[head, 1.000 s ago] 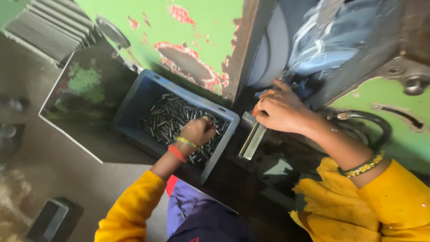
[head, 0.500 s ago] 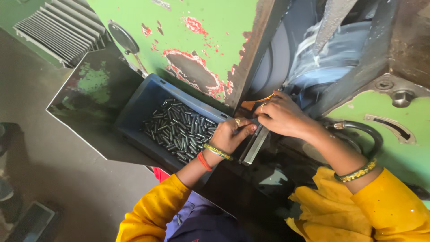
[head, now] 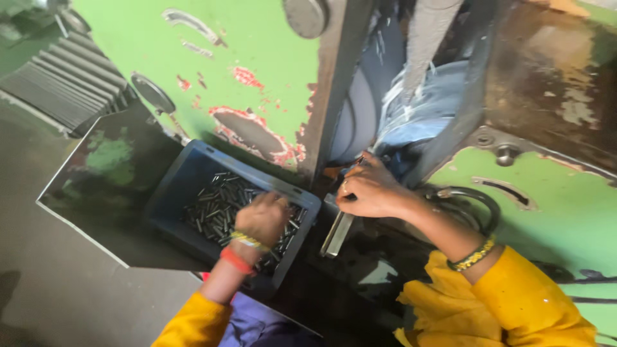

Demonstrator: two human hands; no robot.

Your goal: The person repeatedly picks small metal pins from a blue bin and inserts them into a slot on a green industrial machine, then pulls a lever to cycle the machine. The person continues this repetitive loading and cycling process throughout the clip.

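shiny metal pins, blue plastic crate, chipped painted machine

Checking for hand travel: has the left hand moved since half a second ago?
Yes. The left hand has gone from the metal rail back into the blue bin of pins.

Both arms wear bright yellow sleeves pushed up above the wrists. Behind the left hand sit a yellow beaded band and a red-orange bangle; behind the right hand, a dark yellow-and-black beaded bracelet. Purple-blue cloth covers the lap.
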